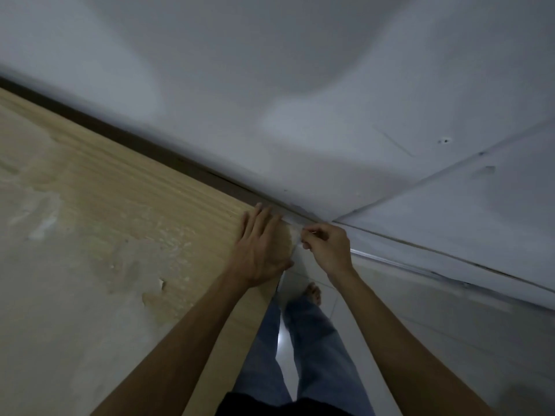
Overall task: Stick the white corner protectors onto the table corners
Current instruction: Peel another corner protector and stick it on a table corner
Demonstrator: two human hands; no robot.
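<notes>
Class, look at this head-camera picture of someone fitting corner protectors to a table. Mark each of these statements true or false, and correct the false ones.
1. The left hand lies flat with straight fingers on the wooden table top. True.
2. The right hand hangs idle by the person's side. False: it is at the table corner, fingers curled, pinching something small and pale, seemingly the white corner protector.
3. The table corner being worked on is close to the wall. True.
4. The person wears shoes. False: a bare foot shows on the floor below the table edge.
5. The table top is glossy black. False: it is light wood grain with worn, pale patches.
</notes>
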